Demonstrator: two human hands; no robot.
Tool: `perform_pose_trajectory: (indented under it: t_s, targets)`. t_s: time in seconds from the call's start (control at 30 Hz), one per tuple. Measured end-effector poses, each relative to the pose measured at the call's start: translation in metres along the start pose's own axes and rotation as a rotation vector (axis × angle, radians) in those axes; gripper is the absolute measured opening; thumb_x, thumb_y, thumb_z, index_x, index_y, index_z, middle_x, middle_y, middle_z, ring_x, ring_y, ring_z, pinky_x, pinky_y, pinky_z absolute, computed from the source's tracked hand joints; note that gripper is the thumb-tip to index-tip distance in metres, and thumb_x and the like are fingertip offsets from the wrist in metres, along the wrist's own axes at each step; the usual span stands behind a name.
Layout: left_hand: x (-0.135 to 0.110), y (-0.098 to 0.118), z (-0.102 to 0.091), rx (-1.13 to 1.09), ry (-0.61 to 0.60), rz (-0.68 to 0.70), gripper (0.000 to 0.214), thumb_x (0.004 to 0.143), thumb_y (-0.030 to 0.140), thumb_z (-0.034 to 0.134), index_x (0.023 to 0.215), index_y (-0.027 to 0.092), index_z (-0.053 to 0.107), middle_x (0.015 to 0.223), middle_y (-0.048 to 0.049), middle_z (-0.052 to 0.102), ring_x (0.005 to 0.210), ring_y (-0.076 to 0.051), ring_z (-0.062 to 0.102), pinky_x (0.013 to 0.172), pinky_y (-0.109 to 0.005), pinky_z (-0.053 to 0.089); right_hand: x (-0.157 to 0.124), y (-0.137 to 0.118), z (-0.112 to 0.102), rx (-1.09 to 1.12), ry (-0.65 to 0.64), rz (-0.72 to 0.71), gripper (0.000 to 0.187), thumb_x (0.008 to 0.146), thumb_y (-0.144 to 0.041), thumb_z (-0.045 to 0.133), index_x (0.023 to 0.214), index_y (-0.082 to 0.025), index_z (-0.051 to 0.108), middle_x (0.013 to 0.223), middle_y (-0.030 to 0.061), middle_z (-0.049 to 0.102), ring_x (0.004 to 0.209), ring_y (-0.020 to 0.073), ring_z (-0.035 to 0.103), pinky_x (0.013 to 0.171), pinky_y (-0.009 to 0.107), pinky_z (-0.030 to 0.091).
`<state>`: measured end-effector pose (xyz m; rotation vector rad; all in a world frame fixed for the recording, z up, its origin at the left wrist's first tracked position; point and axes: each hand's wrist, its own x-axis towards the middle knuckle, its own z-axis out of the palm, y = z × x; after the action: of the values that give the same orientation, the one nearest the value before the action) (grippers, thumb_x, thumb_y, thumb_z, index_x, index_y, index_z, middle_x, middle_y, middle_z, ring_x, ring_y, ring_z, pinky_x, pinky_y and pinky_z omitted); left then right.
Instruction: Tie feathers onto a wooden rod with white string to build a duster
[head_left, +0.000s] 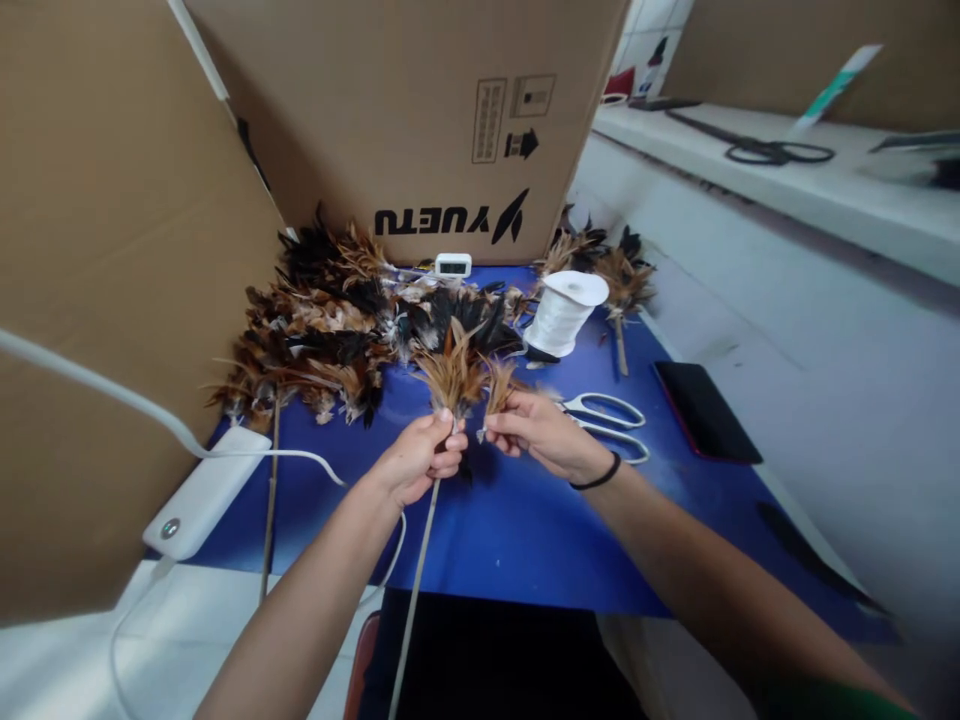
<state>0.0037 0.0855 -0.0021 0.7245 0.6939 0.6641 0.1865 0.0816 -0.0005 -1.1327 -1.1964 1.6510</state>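
My left hand [426,455] is closed round the top of a thin stick, where a bunch of brown and black feathers fans out; together they look like a feather duster [451,372]. Its bare stick runs down toward my lap. Just to the right, my right hand [529,428] pinches a small bunch of brown feathers [498,388] by its pale tied end, close beside the duster but apart from it. White-handled scissors [611,412] lie right behind my right hand, their blades hidden. A spool of white ribbon [566,312] stands beyond.
Piles of feather bunches [322,320] cover the left and back of the blue table [525,560]. A small white display [453,265] stands before a cardboard box [420,120]. A phone [706,410] lies right, a white power bank [206,495] with cables left. Black scissors [780,150] rest on the ledge.
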Motion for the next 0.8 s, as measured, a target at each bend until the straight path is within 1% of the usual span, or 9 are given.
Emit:
perform_pose_trajectory:
  t_s: [0.07, 0.2, 0.3, 0.4, 0.5, 0.63, 0.73, 0.8]
  targets:
    - [0.002, 0.003, 0.011, 0.037, -0.014, -0.001, 0.029, 0.084, 0.041, 0.053, 0.079, 0.013, 0.045, 0.059, 0.0069, 0.036, 0.036, 0.002, 0.021, 0.035, -0.012, 0.014, -0.003, 0.002, -0.003, 0.050, 0.026, -0.020, 0.020, 0.068, -0.028, 0.068, 0.074, -0.014, 0.055, 0.062, -0.0011, 0.060, 0.047, 0.0061, 0.050, 0.041, 0.018, 0.035]
    - [0.011, 0.003, 0.030, 0.115, -0.048, -0.009, 0.030, 0.084, 0.042, 0.052, 0.080, 0.014, 0.044, 0.060, 0.0068, 0.036, 0.036, 0.002, 0.021, 0.035, -0.012, 0.012, -0.008, 0.004, -0.013, 0.107, 0.123, -0.109, 0.022, 0.067, -0.029, 0.068, 0.079, -0.015, 0.056, 0.060, -0.0026, 0.057, 0.050, 0.0071, 0.050, 0.043, 0.019, 0.036]
    - [0.019, 0.001, 0.040, 0.166, -0.052, -0.019, 0.031, 0.083, 0.044, 0.052, 0.081, 0.014, 0.045, 0.060, 0.0065, 0.037, 0.036, 0.002, 0.022, 0.035, -0.012, 0.012, -0.012, 0.006, -0.022, 0.124, 0.189, -0.155, 0.022, 0.066, -0.029, 0.069, 0.079, -0.014, 0.058, 0.058, -0.0032, 0.055, 0.051, 0.0073, 0.049, 0.044, 0.020, 0.037]
    - [0.025, -0.003, 0.049, 0.221, -0.037, -0.047, 0.035, 0.082, 0.047, 0.053, 0.081, 0.014, 0.045, 0.061, 0.0056, 0.040, 0.037, 0.001, 0.025, 0.035, -0.012, 0.013, -0.017, 0.009, -0.029, 0.137, 0.221, -0.171, 0.020, 0.066, -0.029, 0.068, 0.075, -0.013, 0.058, 0.058, -0.0027, 0.055, 0.049, 0.0070, 0.047, 0.043, 0.020, 0.037]
    - [0.030, -0.006, 0.054, 0.281, -0.010, -0.063, 0.038, 0.079, 0.050, 0.055, 0.082, 0.013, 0.047, 0.064, 0.0032, 0.045, 0.038, 0.001, 0.029, 0.035, -0.012, 0.014, -0.019, 0.011, -0.033, 0.115, 0.238, -0.179, 0.018, 0.066, -0.028, 0.067, 0.070, -0.013, 0.057, 0.057, -0.0021, 0.055, 0.048, 0.0068, 0.046, 0.042, 0.020, 0.035]
    - [0.032, -0.009, 0.056, 0.356, 0.040, -0.036, 0.041, 0.077, 0.052, 0.057, 0.083, 0.012, 0.050, 0.076, -0.0024, 0.053, 0.039, 0.000, 0.035, 0.034, -0.013, 0.015, -0.019, 0.011, -0.036, 0.048, 0.267, -0.186, 0.016, 0.068, -0.026, 0.062, 0.064, -0.013, 0.055, 0.053, -0.0021, 0.053, 0.045, 0.0060, 0.043, 0.040, 0.020, 0.032]
    - [0.032, -0.011, 0.056, 0.383, 0.087, -0.005, 0.040, 0.076, 0.050, 0.059, 0.085, 0.012, 0.052, 0.084, -0.0049, 0.055, 0.041, -0.001, 0.039, 0.034, -0.014, 0.017, -0.019, 0.009, -0.036, 0.026, 0.299, -0.181, 0.014, 0.068, -0.025, 0.061, 0.064, -0.014, 0.055, 0.053, -0.0019, 0.054, 0.045, 0.0062, 0.043, 0.041, 0.020, 0.031]
    - [0.032, -0.012, 0.055, 0.393, 0.104, 0.002, 0.040, 0.076, 0.050, 0.059, 0.085, 0.012, 0.052, 0.082, -0.0042, 0.055, 0.042, -0.002, 0.041, 0.033, -0.014, 0.019, -0.020, 0.007, -0.036, 0.017, 0.337, -0.175, 0.014, 0.067, -0.025, 0.062, 0.063, -0.014, 0.055, 0.053, -0.0021, 0.054, 0.045, 0.0061, 0.043, 0.041, 0.020, 0.031]
